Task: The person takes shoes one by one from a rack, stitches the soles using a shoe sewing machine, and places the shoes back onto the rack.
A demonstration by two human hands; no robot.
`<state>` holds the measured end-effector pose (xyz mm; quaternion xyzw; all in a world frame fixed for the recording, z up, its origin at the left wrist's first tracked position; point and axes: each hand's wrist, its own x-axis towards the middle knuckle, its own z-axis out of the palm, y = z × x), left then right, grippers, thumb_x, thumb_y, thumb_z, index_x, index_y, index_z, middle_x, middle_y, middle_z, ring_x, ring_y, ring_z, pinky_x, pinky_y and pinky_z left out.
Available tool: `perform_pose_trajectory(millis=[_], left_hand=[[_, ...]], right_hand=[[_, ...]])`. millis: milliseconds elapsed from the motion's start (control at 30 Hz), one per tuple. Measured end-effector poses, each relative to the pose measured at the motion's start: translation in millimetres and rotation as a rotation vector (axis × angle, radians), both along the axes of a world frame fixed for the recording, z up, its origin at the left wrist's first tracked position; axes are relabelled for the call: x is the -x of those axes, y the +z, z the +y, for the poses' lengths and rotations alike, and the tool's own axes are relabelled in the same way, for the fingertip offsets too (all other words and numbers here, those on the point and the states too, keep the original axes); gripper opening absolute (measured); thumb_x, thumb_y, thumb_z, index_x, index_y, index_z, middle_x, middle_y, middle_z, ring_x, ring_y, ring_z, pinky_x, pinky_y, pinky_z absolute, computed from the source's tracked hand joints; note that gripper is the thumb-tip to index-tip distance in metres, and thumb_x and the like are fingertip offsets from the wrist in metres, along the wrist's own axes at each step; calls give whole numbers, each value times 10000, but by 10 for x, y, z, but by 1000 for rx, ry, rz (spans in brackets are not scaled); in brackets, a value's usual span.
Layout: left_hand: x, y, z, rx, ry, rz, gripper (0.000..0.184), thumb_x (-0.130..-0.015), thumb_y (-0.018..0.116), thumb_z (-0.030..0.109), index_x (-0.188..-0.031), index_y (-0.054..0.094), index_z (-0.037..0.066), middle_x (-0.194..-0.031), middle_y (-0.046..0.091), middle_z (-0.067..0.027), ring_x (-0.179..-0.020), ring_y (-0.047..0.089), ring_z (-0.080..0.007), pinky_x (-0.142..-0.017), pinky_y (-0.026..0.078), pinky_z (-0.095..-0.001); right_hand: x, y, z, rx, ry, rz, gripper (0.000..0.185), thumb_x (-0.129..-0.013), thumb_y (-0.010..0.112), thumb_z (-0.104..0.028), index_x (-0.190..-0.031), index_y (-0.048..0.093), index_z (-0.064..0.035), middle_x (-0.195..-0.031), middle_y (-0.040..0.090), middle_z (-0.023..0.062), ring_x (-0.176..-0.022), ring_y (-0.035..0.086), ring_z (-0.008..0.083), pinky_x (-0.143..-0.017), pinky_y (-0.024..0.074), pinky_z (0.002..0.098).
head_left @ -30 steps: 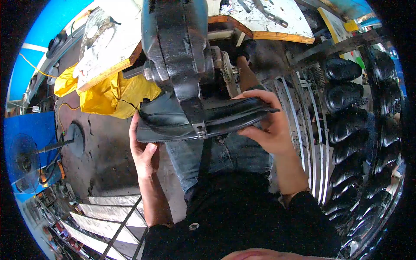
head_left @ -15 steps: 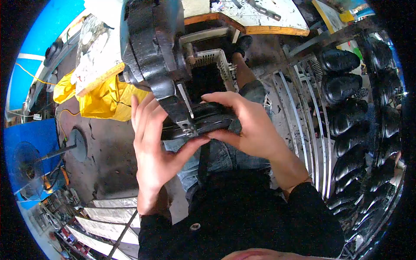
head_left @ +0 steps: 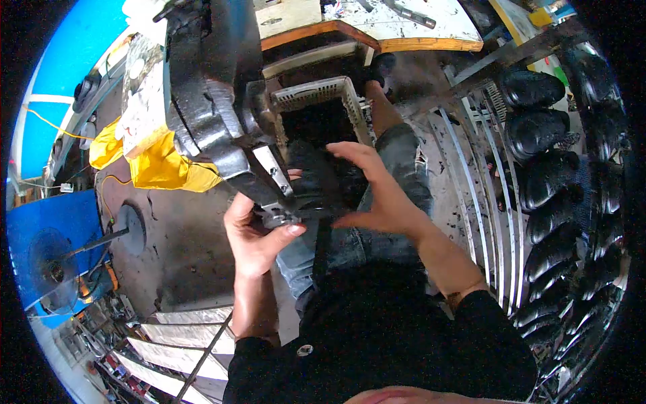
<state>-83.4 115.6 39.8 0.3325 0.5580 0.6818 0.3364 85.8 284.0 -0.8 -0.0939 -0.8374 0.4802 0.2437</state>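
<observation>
A dark sewing- or trimming-type machine head (head_left: 215,114) reaches down in front of me, its narrow metal tip ending beside my hands. At that tip is a black shoe (head_left: 313,182), blurred by motion, so its outline is unclear. My left hand (head_left: 256,236) is closed around the shoe's near left side, thumb in front; the machine head partly hides its fingers. To the right of the shoe, my right hand (head_left: 383,198) is open, thumb and fingers spread apart, with fingertips close to the shoe's edge. Whether they touch it I cannot tell.
A pale plastic crate (head_left: 353,101) with dark contents stands behind the shoe. On the right, a rack (head_left: 471,195) holds rows of black shoes (head_left: 535,135). A yellow bag (head_left: 161,161) hangs at the left, above a fan (head_left: 50,269). A worktable (head_left: 431,44) is beyond.
The shoe has turned from lying crosswise to pointing away from me. My right hand has loosened from it, and my left hand has shifted slightly right and lower.
</observation>
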Motion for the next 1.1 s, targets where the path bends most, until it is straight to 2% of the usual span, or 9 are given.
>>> perform_pose_trajectory(millis=[100,167,267,567,633,800,833,933,1100], left_hand=[[-95,-239,16,-71,49,-135,565,-674,844,50,-1186,617,-24,-1223,649,-218,-1138,626,-316,-1082,407,-492],[-167,-271,14,-117,77,-287,582,-684,842,157,-1187,605,-16,-1179,655,-225,-1159,604,-380,-1154,261,-603],[-196,-339,176,-287,7,-285,608,-683,839,204,-1198,599,-15,-1150,653,-235,-1195,577,-398,-1155,246,-615],[-305,-316,106,-187,58,-509,658,-724,796,106,-1292,512,-69,-1283,588,-245,-1274,523,-403,-1144,313,-546],[-322,-343,78,-150,93,-533,679,-743,798,107,-1332,489,-30,-1311,575,-237,-1283,516,-399,-1131,333,-547],[-306,-418,2,-216,133,-613,645,-796,784,130,-1355,474,44,-1289,591,-157,-1218,563,-299,-1075,414,-447],[-283,-515,-44,-240,164,-571,484,-829,735,127,-1268,549,49,-1161,648,-100,-1063,628,-274,-984,472,-477],[-317,-550,-45,-216,215,-638,432,-840,725,152,-1234,570,64,-1123,661,-92,-1027,642,-264,-925,507,-464],[-305,-701,-166,-250,133,-929,604,-838,778,209,-1362,504,84,-1321,602,-64,-1221,574,-237,-1088,411,-438]], right_hand=[[-161,-714,-53,317,-18,-57,1194,-548,942,-132,-1534,269,-115,-1548,318,108,-1397,363,280,-1121,356,408],[-255,-932,-107,812,32,-40,1266,-560,934,-123,-1568,169,-139,-1575,280,88,-1404,352,252,-1157,311,399],[-358,-744,65,973,75,-80,1235,-580,920,-99,-1569,183,-143,-1579,279,84,-1434,316,257,-1180,270,408],[-917,-93,762,319,-249,-177,1128,-475,749,126,-1513,363,-92,-1579,336,88,-1444,330,237,-1187,256,363],[-936,160,852,384,-293,-104,1142,-463,814,77,-1503,372,-84,-1562,383,83,-1450,329,273,-1206,249,414],[-848,612,949,223,-261,-39,1063,-469,750,78,-1472,417,-32,-1545,404,130,-1442,348,261,-1190,269,392],[-818,692,948,189,-282,-42,1058,-465,748,78,-1466,424,-25,-1543,407,129,-1434,361,262,-1189,270,393],[-726,897,905,123,-312,-48,1038,-458,760,37,-1446,442,10,-1528,424,145,-1409,398,267,-1180,279,394],[-651,1110,764,20,-258,42,1078,-470,838,-121,-1435,407,91,-1506,427,210,-1399,411,295,-1177,274,400]])
